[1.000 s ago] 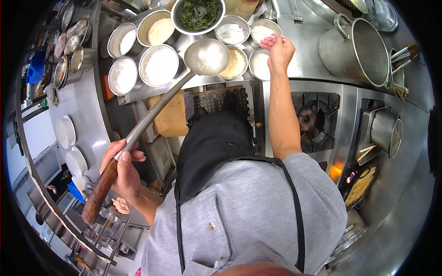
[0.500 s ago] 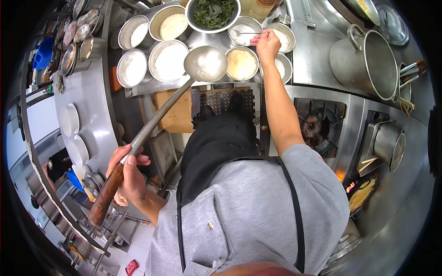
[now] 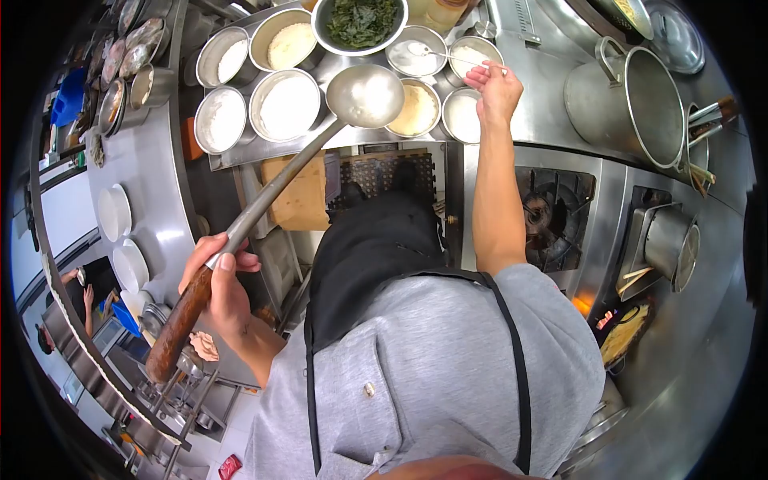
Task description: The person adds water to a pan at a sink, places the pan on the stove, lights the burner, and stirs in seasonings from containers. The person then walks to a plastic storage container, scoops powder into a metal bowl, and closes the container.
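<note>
The fingers of my left hand [image 3: 226,290] are curled firmly around the ladle [image 3: 276,194], right where its metal shaft meets the wooden grip, with my thumb laid along the top. The ladle slants away from me, its round head just on my side of the bowl of greens [image 3: 362,51]. I can't tell whether that head touches anything beneath it.

My right hand [image 3: 500,98] is to the right of the bowl of greens and nearer me, its fingers drawn together in a light pinch on the end of a thin spoon [image 3: 450,56]. The spoon points back toward the bowl of greens, its tip over a small pan [image 3: 416,73] just right of that bowl. Whether the tip touches the white stuff inside, I can't tell.

To the right of the bowl of greens and closer to me, a dish of pale yellow crumbs [image 3: 433,93] is partly hidden by the ladle's head. Left of the greens and closer to me is a white-filled pot [image 3: 280,138]. They all stand on the steel desk [image 3: 532,98]. Well right of the greens is a large stockpot [image 3: 596,104].
</note>
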Tool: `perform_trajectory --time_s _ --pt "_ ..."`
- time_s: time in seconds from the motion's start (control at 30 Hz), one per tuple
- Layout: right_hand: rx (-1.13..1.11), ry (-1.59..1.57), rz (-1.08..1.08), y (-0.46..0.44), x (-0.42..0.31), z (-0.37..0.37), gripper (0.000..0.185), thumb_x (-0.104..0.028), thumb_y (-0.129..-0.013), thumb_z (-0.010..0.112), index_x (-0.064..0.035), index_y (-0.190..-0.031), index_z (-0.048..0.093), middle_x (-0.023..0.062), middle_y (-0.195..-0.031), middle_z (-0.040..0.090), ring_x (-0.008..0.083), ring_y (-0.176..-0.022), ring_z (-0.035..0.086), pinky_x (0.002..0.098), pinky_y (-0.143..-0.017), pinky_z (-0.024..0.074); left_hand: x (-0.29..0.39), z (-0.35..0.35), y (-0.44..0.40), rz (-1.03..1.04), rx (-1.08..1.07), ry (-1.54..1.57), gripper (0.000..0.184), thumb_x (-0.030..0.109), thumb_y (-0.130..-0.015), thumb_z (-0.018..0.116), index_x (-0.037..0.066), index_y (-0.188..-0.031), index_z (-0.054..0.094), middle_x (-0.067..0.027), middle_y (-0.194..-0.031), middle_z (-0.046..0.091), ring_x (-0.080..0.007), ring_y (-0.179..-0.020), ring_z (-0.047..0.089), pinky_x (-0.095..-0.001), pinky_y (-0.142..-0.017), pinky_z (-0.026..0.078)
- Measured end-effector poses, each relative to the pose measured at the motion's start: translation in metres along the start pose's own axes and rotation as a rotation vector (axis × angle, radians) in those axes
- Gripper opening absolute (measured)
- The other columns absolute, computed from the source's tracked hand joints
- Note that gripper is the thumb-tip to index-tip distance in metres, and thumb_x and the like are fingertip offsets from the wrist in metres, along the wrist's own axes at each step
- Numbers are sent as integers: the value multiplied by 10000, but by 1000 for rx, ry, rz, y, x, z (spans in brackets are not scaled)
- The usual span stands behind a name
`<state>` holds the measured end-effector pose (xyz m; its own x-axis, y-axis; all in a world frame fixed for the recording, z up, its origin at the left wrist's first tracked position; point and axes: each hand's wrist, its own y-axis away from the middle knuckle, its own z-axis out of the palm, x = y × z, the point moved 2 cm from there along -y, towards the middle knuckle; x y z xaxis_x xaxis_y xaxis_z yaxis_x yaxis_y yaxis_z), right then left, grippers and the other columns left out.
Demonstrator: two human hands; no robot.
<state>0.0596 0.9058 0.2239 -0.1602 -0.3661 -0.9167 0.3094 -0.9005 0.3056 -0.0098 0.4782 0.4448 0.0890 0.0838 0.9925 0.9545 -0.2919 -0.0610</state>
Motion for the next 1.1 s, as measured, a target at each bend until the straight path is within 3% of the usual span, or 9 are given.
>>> perform_trajectory --time_s 0.17,0.27,0.37,0.63,0.7,0.83,0.97,1.03,1.1 --pt "-56 -66 -41 30 -52 -10 159 -50 -928 471 83 -921 559 146 -682 599 215 -544 622 324 -471 544 -6 13 -13 9 -163 24 292 66 -858 570 -105 -1095 582 -233 -996 597 -260 -708 658 -309 -555 545" --pt "27 207 -357 39 -67 -9 178 -77 -951 490 71 -938 588 123 -674 614 173 -514 616 296 -473 537 -8 27 -23 5 -197 36 292 66 -854 575 -108 -1089 583 -235 -1005 594 -260 -703 658 -310 -550 544" --pt "104 384 -466 19 -58 -23 190 -88 -954 495 67 -922 600 108 -656 625 162 -506 622 286 -474 529 -11 34 -27 3 -224 52 292 62 -847 579 -110 -1083 584 -241 -1000 592 -271 -700 658 -315 -540 542" --pt "166 394 -405 -10 -28 -45 185 -89 -940 501 53 -914 617 82 -628 632 141 -479 605 282 -459 499 -2 24 -21 70 -250 52 294 62 -846 567 -84 -1101 586 -232 -1005 561 -281 -694 652 -307 -544 535" --pt "202 403 -445 -4 -38 -57 184 -96 -929 511 47 -902 625 72 -614 626 131 -468 588 274 -450 483 3 24 -19 128 -181 -4 275 76 -832 614 -69 -1064 603 -239 -826 578 -250 -598 619 -290 -449 525" --pt "134 480 -451 39 -75 -81 182 -114 -901 538 27 -869 648 55 -581 611 103 -448 547 248 -435 444 7 9 -18 150 -211 -21 270 73 -833 607 -73 -1061 600 -242 -823 577 -251 -596 618 -290 -448 523" --pt "15 615 -327 44 -21 -100 197 -134 -928 541 26 -877 645 46 -590 612 90 -460 555 247 -445 451 9 5 -18 165 -270 -75 269 57 -822 599 -77 -1055 596 -246 -827 579 -249 -594 616 -291 -451 523" --pt "11 514 -146 49 18 -105 207 -147 -951 529 21 -896 638 51 -615 621 95 -473 573 251 -453 464 7 7 -19 162 -280 -85 268 53 -818 598 -77 -1053 596 -248 -830 581 -247 -596 617 -292 -452 524" --pt "-12 485 -123 55 34 -111 211 -141 -963 509 32 -917 620 76 -632 618 118 -481 585 263 -450 483 7 6 -20 168 -318 -88 266 47 -817 596 -76 -1052 596 -253 -828 583 -242 -587 610 -292 -456 521"
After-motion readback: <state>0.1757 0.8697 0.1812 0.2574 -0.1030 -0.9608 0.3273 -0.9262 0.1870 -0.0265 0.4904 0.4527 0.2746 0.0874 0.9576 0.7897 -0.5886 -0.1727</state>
